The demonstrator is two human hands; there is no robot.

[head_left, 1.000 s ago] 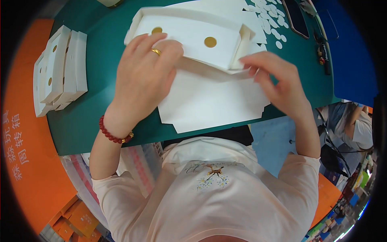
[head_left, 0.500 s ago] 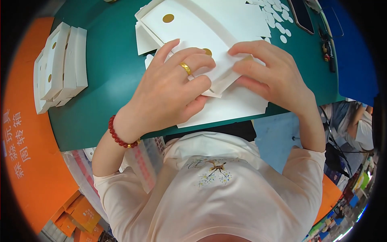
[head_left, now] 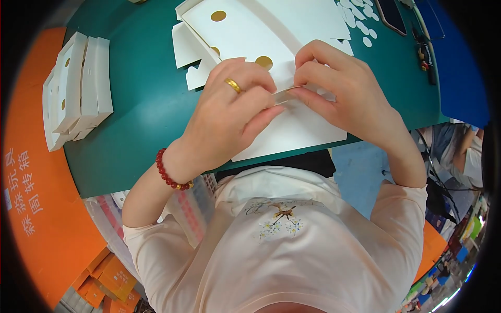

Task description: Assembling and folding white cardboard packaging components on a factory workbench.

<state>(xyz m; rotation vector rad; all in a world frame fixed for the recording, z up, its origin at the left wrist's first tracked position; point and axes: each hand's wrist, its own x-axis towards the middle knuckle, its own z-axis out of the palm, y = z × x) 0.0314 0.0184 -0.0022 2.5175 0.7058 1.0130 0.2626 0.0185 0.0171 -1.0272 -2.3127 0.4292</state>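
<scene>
A white cardboard box point(head_left: 245, 39) with round gold-brown spots on its face lies in front of me, its near end between my hands. My left hand point(head_left: 235, 101), with a gold ring and a red bead bracelet, is closed on the left part of that end, thumb below and fingers curled over. My right hand point(head_left: 344, 86) pinches the right part of the same folded edge between thumb and fingers. The fingers partly hide the fold. Beneath the box lie flat white cardboard sheets point(head_left: 292, 133), reaching the table's near edge.
Several white boxes point(head_left: 78, 86) with the same spots are stacked on the green table point(head_left: 141, 88) at the left. White oval cut-outs point(head_left: 360, 23), a phone point(head_left: 390, 15) and pens point(head_left: 427, 60) lie at the far right. An orange box point(head_left: 36, 156) stands beyond the table's left edge.
Both hands have shifted slightly away from me along with the near end of the box. That end is now folded up more, and the fingers of both hands are closed tighter on it.
</scene>
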